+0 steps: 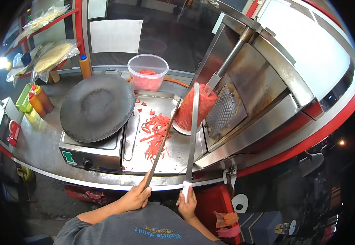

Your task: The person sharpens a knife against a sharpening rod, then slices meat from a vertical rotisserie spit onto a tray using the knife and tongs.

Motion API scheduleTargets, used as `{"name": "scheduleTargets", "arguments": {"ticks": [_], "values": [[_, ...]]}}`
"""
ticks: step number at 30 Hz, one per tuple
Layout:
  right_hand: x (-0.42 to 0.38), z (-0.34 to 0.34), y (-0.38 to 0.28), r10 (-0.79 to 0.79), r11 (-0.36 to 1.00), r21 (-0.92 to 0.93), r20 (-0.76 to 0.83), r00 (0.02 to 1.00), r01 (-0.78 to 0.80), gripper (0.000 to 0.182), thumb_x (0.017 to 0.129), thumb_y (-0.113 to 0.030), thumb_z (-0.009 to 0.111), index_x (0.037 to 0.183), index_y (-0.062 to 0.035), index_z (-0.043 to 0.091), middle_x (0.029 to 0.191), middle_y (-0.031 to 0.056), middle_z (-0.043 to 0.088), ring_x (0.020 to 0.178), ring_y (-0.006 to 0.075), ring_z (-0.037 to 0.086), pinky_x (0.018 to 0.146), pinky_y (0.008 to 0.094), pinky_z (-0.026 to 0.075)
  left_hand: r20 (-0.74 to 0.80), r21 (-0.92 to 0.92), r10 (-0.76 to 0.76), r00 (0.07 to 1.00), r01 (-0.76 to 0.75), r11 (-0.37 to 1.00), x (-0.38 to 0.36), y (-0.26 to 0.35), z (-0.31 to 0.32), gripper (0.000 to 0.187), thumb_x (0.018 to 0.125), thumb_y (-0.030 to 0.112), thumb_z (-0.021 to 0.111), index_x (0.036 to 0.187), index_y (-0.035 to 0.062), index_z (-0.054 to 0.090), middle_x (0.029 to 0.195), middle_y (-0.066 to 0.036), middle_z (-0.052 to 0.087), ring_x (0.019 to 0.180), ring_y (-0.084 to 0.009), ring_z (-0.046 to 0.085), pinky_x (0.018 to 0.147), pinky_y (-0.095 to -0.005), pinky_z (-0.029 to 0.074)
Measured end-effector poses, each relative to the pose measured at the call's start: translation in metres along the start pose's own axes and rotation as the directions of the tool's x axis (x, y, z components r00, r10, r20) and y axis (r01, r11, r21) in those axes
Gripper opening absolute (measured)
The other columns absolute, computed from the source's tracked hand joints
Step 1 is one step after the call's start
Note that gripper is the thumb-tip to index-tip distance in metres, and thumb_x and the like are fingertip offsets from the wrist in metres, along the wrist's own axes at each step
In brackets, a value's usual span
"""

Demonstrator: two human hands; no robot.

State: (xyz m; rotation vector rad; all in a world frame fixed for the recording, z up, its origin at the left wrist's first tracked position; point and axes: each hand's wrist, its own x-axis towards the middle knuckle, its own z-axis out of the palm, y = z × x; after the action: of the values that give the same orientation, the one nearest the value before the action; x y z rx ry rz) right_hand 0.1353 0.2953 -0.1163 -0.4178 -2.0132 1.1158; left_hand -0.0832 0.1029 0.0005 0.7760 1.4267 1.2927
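My left hand (138, 197) is closed round the lower end of a long, thin, dark rod (161, 146). It slants up over the metal tray (177, 157) to the side of the meat cone. In my right hand (187, 203) is the white handle of a long carving knife (192, 152), its blade pointing up. The rounded blade tip overlaps the red meat cone (205, 107) in this view. That cone tilts on a metal spit beside the upright grill (226, 110). Sliced red meat strips (157, 130) lie spread over the tray below, left of the cone.
Left of the tray, a round black griddle (100, 108) sits on a burner unit. Behind it stand a clear plastic tub (148, 73) with red meat and an orange bottle (85, 66). Tongs (132, 141) lie along the tray's left side. Sauce bottles (38, 102) stand farther left.
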Motion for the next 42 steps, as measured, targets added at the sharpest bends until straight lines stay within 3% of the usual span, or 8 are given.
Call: {"name": "scheduleTargets", "arguments": {"ticks": [6, 27, 31, 33, 36, 37, 40, 42], "values": [[0.104, 0.02, -0.048, -0.132, 0.94, -0.324, -0.063, 0.989, 0.105, 0.057, 0.101, 0.003, 0.066, 0.155, 0.0047, 0.05, 0.109, 0.0277, 0.067, 0.09, 0.0432, 0.067, 0.081, 0.0447, 0.057, -0.035, 0.099, 0.035, 0.999, -0.031, 0.995, 0.017, 0.015, 0.006, 0.074, 0.117, 0.029, 0.041, 0.173, 0.0146, -0.005, 0.069, -0.007, 0.055, 0.053, -0.0173, 0.059, 0.056, -0.035, 0.053], [0.032, -0.007, -0.074, -0.008, 0.889, -0.455, 0.098, 0.995, 0.052, 0.065, 0.1, 0.001, 0.064, 0.162, -0.0024, 0.045, 0.112, 0.0278, 0.066, 0.093, 0.0429, 0.069, 0.082, 0.0456, 0.058, 0.096, -0.493, 0.113, 0.989, -0.052, 0.869, 0.068, 0.043, 0.0, 0.069, 0.119, 0.043, 0.036, 0.173, 0.0352, -0.005, 0.083, -0.001, 0.045, 0.056, -0.0091, 0.047, 0.051, -0.0274, 0.048], [0.113, 0.011, -0.106, 0.183, 0.954, -0.266, 0.142, 0.973, -0.141, 0.07, 0.103, 0.0, 0.063, 0.167, -0.0075, 0.037, 0.1, 0.0182, 0.066, 0.076, 0.028, 0.068, 0.068, 0.0396, 0.057, 0.084, -0.744, 0.009, 0.996, 0.057, 0.666, 0.076, 0.055, -0.001, 0.055, 0.112, 0.064, 0.04, 0.088, 0.0153, 0.042, 0.07, 0.006, 0.041, 0.045, -0.0023, 0.034, 0.042, -0.0201, 0.035], [0.112, 0.017, -0.124, 0.576, 0.798, 0.053, 0.229, 0.785, -0.601, 0.071, 0.105, -0.002, 0.062, 0.169, -0.0113, 0.035, 0.094, 0.0108, 0.065, 0.063, 0.0169, 0.063, 0.057, 0.0336, 0.055, 0.32, -0.826, 0.192, 0.928, 0.174, 0.536, 0.09, 0.001, -0.019, 0.036, 0.115, 0.056, 0.04, 0.112, 0.0209, 0.043, 0.079, 0.004, 0.045, 0.048, -0.003, 0.037, 0.044, -0.0199, 0.035], [0.033, 0.015, -0.083, 0.466, 0.78, 0.34, 0.245, 0.851, -0.525, 0.072, 0.107, -0.003, 0.061, 0.171, -0.0164, 0.033, 0.09, 0.0031, 0.06, 0.056, 0.0052, 0.053, 0.047, 0.0255, 0.048, 0.2, -0.801, 0.072, 0.977, 0.121, 0.586, 0.061, 0.009, -0.018, 0.036, 0.116, 0.054, 0.038, 0.128, 0.0204, 0.046, 0.079, 0.004, 0.045, 0.047, -0.0032, 0.037, 0.043, -0.0201, 0.037], [0.011, 0.009, -0.069, 0.471, 0.804, 0.283, 0.236, 0.85, -0.523, 0.07, 0.106, -0.002, 0.062, 0.17, -0.0155, 0.035, 0.092, 0.0036, 0.061, 0.056, 0.0054, 0.053, 0.047, 0.0255, 0.048, 0.133, -0.686, -0.005, 0.991, 0.096, 0.721, 0.048, 0.017, -0.016, 0.055, 0.113, 0.063, 0.039, 0.092, 0.0129, 0.047, 0.068, 0.005, 0.041, 0.044, -0.0036, 0.034, 0.041, -0.0207, 0.034], [0.029, 0.007, -0.068, 0.317, 0.939, 0.101, 0.125, 0.94, -0.33, 0.061, 0.103, 0.002, 0.064, 0.161, -0.0047, 0.049, 0.107, 0.0117, 0.067, 0.065, 0.0127, 0.061, 0.059, 0.0296, 0.055, 0.054, -0.411, 0.055, 0.997, -0.028, 0.911, 0.019, -0.005, -0.018, 0.059, 0.118, 0.044, 0.037, 0.17, 0.0248, 0.017, 0.081, -0.002, 0.046, 0.051, -0.009, 0.044, 0.047, -0.0253, 0.043], [0.067, 0.021, -0.053, 0.153, 0.988, 0.009, -0.039, 0.987, -0.153, 0.06, 0.101, 0.003, 0.066, 0.159, -0.0007, 0.05, 0.111, 0.0188, 0.068, 0.081, 0.0232, 0.067, 0.074, 0.0351, 0.056, 0.045, -0.162, 0.01, 0.999, -0.002, 0.987, -0.001, -0.004, -0.015, 0.068, 0.119, 0.034, 0.037, 0.174, 0.0269, -0.002, 0.081, -0.004, 0.044, 0.054, -0.0108, 0.045, 0.051, -0.0264, 0.046]]}}
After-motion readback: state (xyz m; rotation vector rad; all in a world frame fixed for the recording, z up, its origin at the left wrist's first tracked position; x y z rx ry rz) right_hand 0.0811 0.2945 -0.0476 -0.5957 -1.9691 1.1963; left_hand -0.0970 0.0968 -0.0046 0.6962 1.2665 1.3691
